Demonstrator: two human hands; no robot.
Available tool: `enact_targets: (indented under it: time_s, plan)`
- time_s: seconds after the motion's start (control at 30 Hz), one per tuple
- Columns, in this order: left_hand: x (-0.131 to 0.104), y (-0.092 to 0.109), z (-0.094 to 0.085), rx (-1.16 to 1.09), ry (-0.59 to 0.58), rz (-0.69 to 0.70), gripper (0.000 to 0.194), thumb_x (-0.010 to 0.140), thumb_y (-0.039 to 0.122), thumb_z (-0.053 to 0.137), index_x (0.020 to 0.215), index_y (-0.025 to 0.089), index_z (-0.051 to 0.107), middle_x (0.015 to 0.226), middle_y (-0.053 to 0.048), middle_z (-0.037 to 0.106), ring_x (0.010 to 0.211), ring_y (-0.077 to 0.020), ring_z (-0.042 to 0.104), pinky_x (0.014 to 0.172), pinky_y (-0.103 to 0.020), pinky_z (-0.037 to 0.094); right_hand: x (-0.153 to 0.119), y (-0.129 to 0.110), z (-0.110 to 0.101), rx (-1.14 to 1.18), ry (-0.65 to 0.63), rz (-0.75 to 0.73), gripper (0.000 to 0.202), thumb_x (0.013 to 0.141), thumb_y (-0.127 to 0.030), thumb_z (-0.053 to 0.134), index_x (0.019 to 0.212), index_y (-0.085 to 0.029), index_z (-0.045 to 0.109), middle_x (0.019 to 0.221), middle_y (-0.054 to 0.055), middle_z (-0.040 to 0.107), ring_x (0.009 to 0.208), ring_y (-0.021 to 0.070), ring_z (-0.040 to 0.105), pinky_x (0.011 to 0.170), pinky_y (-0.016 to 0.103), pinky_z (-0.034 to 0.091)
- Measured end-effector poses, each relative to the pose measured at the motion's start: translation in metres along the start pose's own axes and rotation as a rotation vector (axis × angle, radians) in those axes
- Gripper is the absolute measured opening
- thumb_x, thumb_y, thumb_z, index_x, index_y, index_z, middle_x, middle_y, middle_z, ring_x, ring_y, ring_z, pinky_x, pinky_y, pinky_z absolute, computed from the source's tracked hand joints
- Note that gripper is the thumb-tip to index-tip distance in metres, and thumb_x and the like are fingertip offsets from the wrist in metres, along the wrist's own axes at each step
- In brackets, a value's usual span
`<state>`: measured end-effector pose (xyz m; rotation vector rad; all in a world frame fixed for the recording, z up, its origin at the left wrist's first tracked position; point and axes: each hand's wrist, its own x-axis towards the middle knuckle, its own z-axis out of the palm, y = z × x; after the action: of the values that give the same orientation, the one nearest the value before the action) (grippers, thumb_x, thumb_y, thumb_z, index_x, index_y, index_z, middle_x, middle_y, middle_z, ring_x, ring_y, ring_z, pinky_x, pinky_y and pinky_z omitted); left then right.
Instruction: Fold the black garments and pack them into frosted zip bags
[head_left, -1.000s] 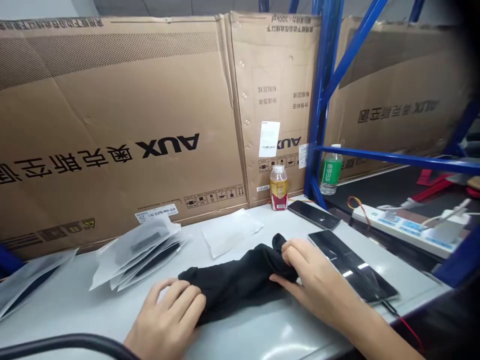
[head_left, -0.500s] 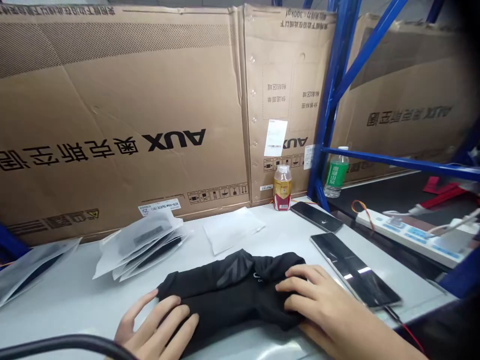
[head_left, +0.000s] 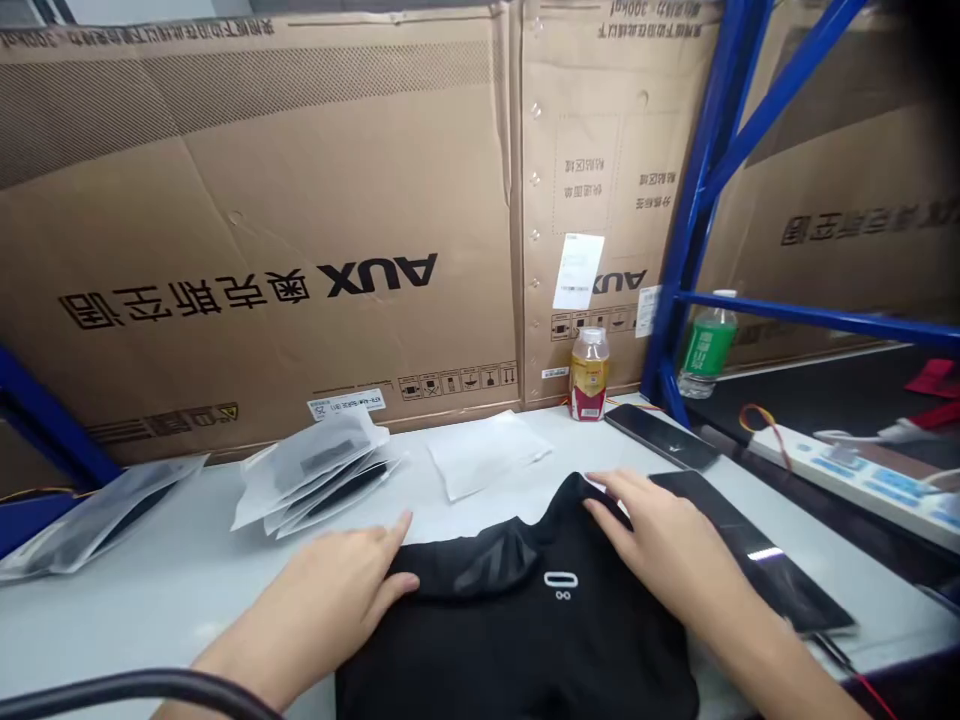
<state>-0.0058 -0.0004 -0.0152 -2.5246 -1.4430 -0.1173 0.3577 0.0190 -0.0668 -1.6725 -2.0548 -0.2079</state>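
A black garment point(head_left: 517, 640) of thin cloth lies spread on the table in front of me, with a small white print on its right part. Its near edge runs out of the picture. At its upper left corner is my left hand point(head_left: 352, 580), its thumb over the cloth and forefinger stretched out apart from it; the other fingers are hidden. My right hand point(head_left: 660, 530) is closed on the upper right edge of the garment, thumb and forefinger at the cloth.
Several frosted plastic bags point(head_left: 322, 470) lie at the left, another bag point(head_left: 105, 520) farther left, and a pale flat sheet point(head_left: 487, 455) behind the garment. Two phones point(head_left: 757, 550) lie right. A drink bottle point(head_left: 589, 375) stands before the big cartons point(head_left: 262, 200). A black cable point(head_left: 150, 685) crosses lower left.
The folded garment has been opened out toward me, so more cloth and the whole print show. My left hand has turned and moved up to its far edge; my right has moved up and right.
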Motion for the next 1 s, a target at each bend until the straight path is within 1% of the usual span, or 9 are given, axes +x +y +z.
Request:
enact_targets:
  time_s: [0.07, 0.13, 0.27, 0.37, 0.43, 0.53, 0.73, 0.83, 1.0]
  plan:
    - [0.016, 0.009, -0.005, 0.112, -0.003, 0.002, 0.05, 0.098, 0.025, 0.057, 0.147, 0.017, 0.06, 0.09, -0.009, 0.074, 0.07, -0.0302, 0.07, 0.059, -0.035, 0.045, -0.001, -0.008, -0.002, -0.037, 0.118, 0.045, 0.04, 0.108, -0.033, 0.044, 0.143, -0.021, 0.059, 0.128, 0.014, 0.071, 0.072, 0.0269, 0.076, 0.057, 0.039, 0.058]
    - [0.021, 0.019, -0.011, 0.123, 0.0, 0.08, 0.037, 0.099, 0.015, 0.051, 0.133, 0.02, 0.065, 0.096, -0.008, 0.071, 0.075, -0.0279, 0.068, 0.063, -0.034, 0.044, -0.008, -0.02, -0.01, 0.066, 0.138, -0.058, 0.04, 0.109, -0.03, 0.042, 0.145, -0.023, 0.056, 0.133, 0.015, 0.069, 0.087, 0.0281, 0.077, 0.066, 0.039, 0.062]
    - [0.009, 0.032, -0.019, -0.05, -0.162, 0.243, 0.016, 0.102, 0.016, 0.055, 0.09, 0.024, 0.062, 0.09, -0.002, 0.07, 0.075, -0.0232, 0.067, 0.063, -0.032, 0.042, -0.026, -0.04, -0.023, 0.34, -0.129, -0.362, 0.029, 0.105, -0.023, 0.052, 0.126, -0.028, 0.071, 0.129, 0.009, 0.073, 0.114, 0.026, 0.073, 0.097, 0.04, 0.062]
    - [0.008, 0.03, -0.015, -0.161, -0.259, 0.166, 0.008, 0.1, 0.031, 0.069, 0.102, 0.025, 0.066, 0.099, -0.001, 0.074, 0.083, -0.025, 0.072, 0.068, -0.033, 0.048, -0.032, -0.041, -0.019, 0.333, -0.268, -0.362, 0.033, 0.101, -0.027, 0.062, 0.132, -0.03, 0.074, 0.142, 0.009, 0.07, 0.125, 0.0317, 0.069, 0.105, 0.049, 0.06]
    - [0.018, 0.023, -0.009, -0.148, -0.208, 0.118, 0.035, 0.098, 0.04, 0.072, 0.128, 0.023, 0.066, 0.123, -0.008, 0.075, 0.104, -0.0315, 0.073, 0.083, -0.039, 0.054, -0.033, -0.037, -0.013, 0.291, -0.313, -0.318, 0.047, 0.099, -0.035, 0.066, 0.147, -0.033, 0.065, 0.157, 0.011, 0.059, 0.136, 0.0385, 0.062, 0.109, 0.058, 0.057]
    - [0.038, 0.01, 0.002, -0.102, -0.128, 0.097, 0.071, 0.099, 0.048, 0.07, 0.159, 0.019, 0.047, 0.16, -0.018, 0.053, 0.141, -0.0422, 0.055, 0.109, -0.054, 0.049, -0.031, -0.033, -0.007, 0.28, -0.346, -0.247, 0.062, 0.102, -0.045, 0.062, 0.161, -0.035, 0.048, 0.171, 0.01, 0.039, 0.148, 0.0405, 0.05, 0.115, 0.063, 0.051]
    - [0.044, -0.002, 0.026, -0.266, -0.353, 0.188, 0.106, 0.094, 0.079, 0.058, 0.172, 0.019, 0.016, 0.175, -0.02, 0.015, 0.162, -0.0431, 0.017, 0.127, -0.063, 0.027, -0.028, -0.028, -0.014, 0.322, -0.529, -0.226, 0.067, 0.102, -0.059, 0.059, 0.163, -0.036, 0.044, 0.173, 0.006, 0.034, 0.162, 0.042, 0.022, 0.124, 0.071, 0.033]
    - [0.037, -0.012, 0.031, -0.281, -0.357, 0.209, 0.124, 0.083, 0.086, 0.065, 0.173, 0.023, 0.008, 0.176, -0.019, 0.013, 0.163, -0.0447, 0.014, 0.127, -0.064, 0.025, -0.027, -0.026, -0.017, 0.351, -0.61, -0.2, 0.076, 0.099, -0.066, 0.06, 0.165, -0.038, 0.037, 0.174, 0.003, 0.03, 0.163, 0.0423, 0.012, 0.125, 0.074, 0.024]
    - [0.041, -0.064, 0.014, -0.016, 0.007, 0.112, 0.051, 0.104, 0.048, 0.059, 0.152, 0.03, 0.058, 0.162, -0.011, 0.053, 0.152, -0.0397, 0.045, 0.123, -0.06, 0.034, -0.026, -0.029, -0.02, 0.341, -0.642, -0.159, 0.071, 0.101, -0.067, 0.055, 0.165, -0.042, 0.036, 0.175, 0.0, 0.026, 0.164, 0.0391, 0.012, 0.127, 0.072, 0.02]
